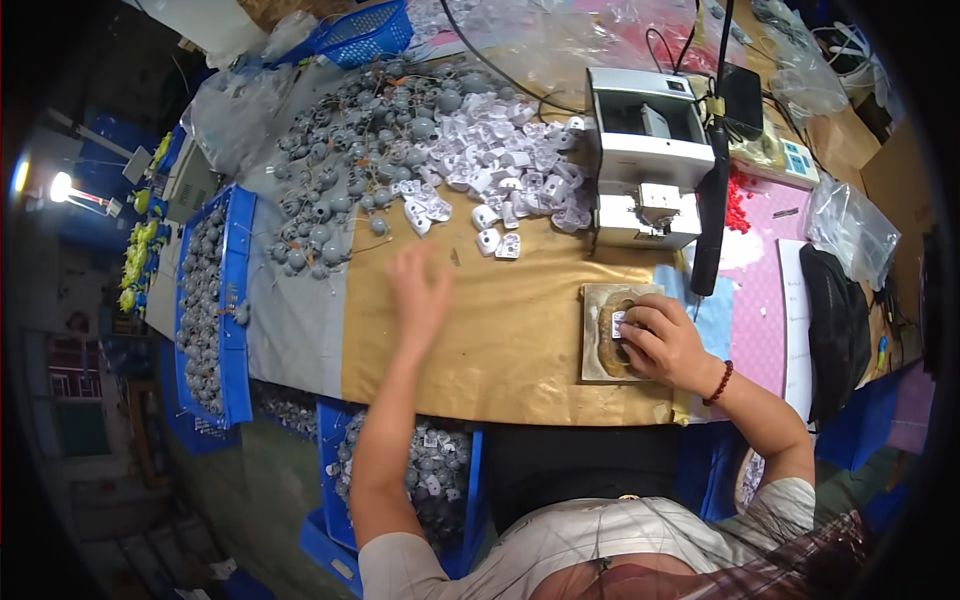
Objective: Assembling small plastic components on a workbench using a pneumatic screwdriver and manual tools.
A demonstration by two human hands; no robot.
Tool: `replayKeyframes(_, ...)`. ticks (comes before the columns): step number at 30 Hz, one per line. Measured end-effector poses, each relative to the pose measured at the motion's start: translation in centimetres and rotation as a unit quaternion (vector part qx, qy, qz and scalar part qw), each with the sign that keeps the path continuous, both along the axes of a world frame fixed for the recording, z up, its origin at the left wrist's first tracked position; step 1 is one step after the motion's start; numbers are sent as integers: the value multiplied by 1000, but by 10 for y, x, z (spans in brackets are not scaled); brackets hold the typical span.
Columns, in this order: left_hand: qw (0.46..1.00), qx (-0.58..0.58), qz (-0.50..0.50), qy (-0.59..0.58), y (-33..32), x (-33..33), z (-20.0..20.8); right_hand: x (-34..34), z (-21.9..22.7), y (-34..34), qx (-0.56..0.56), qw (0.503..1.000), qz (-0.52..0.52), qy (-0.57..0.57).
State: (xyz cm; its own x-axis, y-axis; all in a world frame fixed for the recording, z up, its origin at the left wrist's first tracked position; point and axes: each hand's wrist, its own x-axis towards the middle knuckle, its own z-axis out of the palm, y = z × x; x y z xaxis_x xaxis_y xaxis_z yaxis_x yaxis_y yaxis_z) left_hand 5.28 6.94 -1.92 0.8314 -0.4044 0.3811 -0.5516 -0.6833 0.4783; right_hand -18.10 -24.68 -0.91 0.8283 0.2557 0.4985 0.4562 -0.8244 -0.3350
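My right hand [668, 345], a dark red bead bracelet at its wrist, pinches a small white plastic part [618, 322] with dark marks on it. The part is over a square, pale block [592, 362] with a brown ring-shaped area on top. My left hand [420, 285] is over the tan tabletop, smeared by motion, so its fingers cannot be made out. Nearest to it are a few loose white plastic pieces [487, 240] and, further left, a spread of round grey parts [318, 245], some with thin wires.
Behind the block stands a white machine [655, 150] with a black upright bar [710, 220]. A pile of white pieces [500, 150] lies beside it. Blue bins [240, 300] of grey parts sit at the left and below the table edge. Red bits [738, 200] lie on the right.
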Motion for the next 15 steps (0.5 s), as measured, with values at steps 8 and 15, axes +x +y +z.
replayKeyframes(8, 981, 143, 110, -68, 38, 107, -9, -5, -2, 2, -1, 999, -41, 19)
replayKeyframes(15, 985, -149, 74, 36, 20, 77, 45, -4, 10, -2, 198, 976, -79, 42)
